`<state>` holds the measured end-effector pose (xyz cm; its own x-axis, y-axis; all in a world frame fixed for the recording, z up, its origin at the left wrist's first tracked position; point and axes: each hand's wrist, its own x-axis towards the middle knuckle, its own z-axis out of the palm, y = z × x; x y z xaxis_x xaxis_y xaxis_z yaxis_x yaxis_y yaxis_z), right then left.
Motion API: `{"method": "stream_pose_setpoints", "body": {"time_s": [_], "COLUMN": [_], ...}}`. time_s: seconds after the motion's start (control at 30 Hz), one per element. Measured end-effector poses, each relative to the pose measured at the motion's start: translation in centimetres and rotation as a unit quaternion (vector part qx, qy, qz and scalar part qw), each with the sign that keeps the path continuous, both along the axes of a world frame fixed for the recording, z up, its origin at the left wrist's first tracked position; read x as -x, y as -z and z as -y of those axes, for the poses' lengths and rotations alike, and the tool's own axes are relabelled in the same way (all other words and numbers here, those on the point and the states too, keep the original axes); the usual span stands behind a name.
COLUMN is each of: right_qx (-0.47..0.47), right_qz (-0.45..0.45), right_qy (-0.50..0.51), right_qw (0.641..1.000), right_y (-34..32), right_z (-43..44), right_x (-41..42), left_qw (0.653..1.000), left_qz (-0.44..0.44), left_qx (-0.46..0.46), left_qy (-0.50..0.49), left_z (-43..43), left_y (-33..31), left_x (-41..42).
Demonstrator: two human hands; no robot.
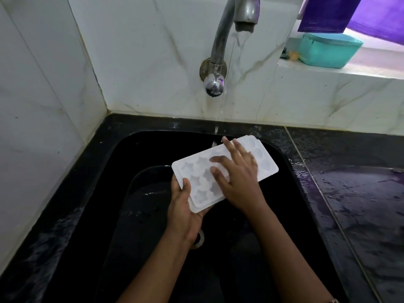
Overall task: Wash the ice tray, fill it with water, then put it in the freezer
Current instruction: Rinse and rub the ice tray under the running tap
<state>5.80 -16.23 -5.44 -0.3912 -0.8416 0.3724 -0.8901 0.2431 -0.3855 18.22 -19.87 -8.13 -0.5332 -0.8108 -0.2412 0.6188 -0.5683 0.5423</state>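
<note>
Dim, window-lit from upper right; wide-angle edges bend.

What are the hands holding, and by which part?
The left hand grips the ice tray by its near end, thumb on top; the right hand rests flat on its top.

White ice tray point(192, 171) with star and shell moulds, over a plain black sink point(284, 215). Bench point(360, 204): black, flecked pale, with a purple sheen. Wall tiles point(142, 62): white with grey-brown marble veining. Tap point(220, 40): dull silver. Ledge point(328, 72): white. Tub point(328, 51): teal. Cloth point(328, 14): purple.
</note>
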Motion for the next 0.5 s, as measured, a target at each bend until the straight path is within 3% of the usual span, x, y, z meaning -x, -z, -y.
{"method": "stream_pose_setpoints", "body": {"time_s": [0.17,0.33,0.5], "right_qx": [-0.067,-0.058,-0.115], "right_qz": [-0.064,-0.112,-0.073], "right_qy": [0.008,0.051,0.014], "right_qw": [0.996,0.991,0.991], "right_y": [0.9,1.1,1.0], "right_z": [0.5,0.5,0.7], "right_x": [-1.6,-1.3,-1.8], "left_qw": [0.999,0.999,0.999], "left_qz": [-0.029,-0.022,-0.026], "left_qx": [-0.002,0.005,-0.005], "left_qy": [0.031,0.032,0.028], "left_z": [-0.6,-0.5,0.0], "left_y": [0.1,0.1,0.2], "left_x": [0.3,0.3,0.1]}}
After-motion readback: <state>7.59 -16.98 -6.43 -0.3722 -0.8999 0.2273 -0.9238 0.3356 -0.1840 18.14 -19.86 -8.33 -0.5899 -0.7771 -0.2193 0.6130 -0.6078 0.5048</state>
